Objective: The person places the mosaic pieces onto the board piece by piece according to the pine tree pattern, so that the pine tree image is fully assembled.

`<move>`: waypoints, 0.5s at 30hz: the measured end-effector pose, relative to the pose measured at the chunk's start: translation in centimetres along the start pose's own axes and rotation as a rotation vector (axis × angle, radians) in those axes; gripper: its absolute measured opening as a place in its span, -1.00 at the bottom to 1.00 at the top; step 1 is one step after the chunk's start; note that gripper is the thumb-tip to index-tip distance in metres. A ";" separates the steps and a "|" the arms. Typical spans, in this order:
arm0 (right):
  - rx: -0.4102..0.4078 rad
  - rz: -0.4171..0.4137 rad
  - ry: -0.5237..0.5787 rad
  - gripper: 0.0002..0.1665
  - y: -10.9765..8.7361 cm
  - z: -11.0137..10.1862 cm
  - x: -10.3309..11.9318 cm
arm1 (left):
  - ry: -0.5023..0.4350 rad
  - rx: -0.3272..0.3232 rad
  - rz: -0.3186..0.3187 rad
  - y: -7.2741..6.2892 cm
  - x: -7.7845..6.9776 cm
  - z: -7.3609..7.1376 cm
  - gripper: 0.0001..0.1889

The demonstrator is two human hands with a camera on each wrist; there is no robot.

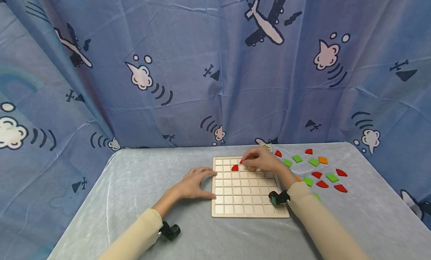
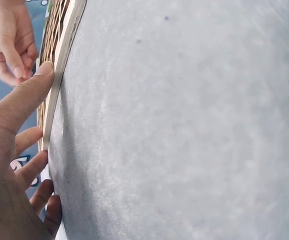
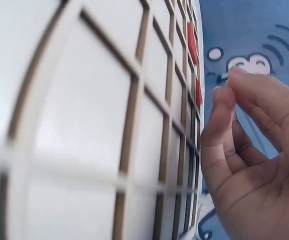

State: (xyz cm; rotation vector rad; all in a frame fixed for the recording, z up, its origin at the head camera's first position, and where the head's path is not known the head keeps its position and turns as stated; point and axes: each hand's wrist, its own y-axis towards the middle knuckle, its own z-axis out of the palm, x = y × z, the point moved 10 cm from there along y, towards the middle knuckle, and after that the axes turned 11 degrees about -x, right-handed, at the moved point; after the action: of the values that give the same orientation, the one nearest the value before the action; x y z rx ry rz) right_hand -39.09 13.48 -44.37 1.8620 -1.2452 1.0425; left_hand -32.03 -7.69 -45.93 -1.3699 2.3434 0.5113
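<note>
A square wooden grid board [image 1: 250, 192] lies on the table. My left hand [image 1: 195, 183] rests at its left edge, thumb and fingers spread and touching the rim; the left wrist view shows the thumb on the edge. One red quarter-round piece [image 1: 235, 168] sits in a cell near the back. Another red piece [image 1: 241, 161] is partly hidden by my right hand [image 1: 260, 159]. In the right wrist view the right fingers are curled, thumb and index tips [image 3: 224, 92] close together, with no piece visible between them. Both red pieces [image 3: 192, 42] appear in the grid there.
Loose red, green and orange pieces lie scattered right of the board, among them a green square [image 1: 332, 177], a red quarter-round [image 1: 341, 188] and an orange square [image 1: 323, 160]. A blue patterned curtain [image 1: 188, 65] hangs behind the grey-covered table [image 1: 141, 177].
</note>
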 end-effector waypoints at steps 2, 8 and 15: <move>-0.015 0.000 0.008 -0.73 -0.2 -0.8 -0.3 | -0.001 0.003 -0.001 0.0 0.0 0.0 -0.17; -0.076 0.031 -0.052 -0.67 -1.0 -3.6 -1.6 | 0.000 0.011 -0.006 0.0 -0.1 0.0 -0.17; -0.136 0.100 -0.071 -0.55 -2.2 -7.1 -3.3 | 0.003 0.014 -0.009 0.0 -0.1 0.0 -0.16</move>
State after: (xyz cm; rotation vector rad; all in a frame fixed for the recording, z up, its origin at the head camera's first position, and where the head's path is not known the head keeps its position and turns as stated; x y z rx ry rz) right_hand -39.58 21.57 -44.16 1.7622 -1.4278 0.9260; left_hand -31.98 -7.67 -45.88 -1.3753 2.3381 0.4902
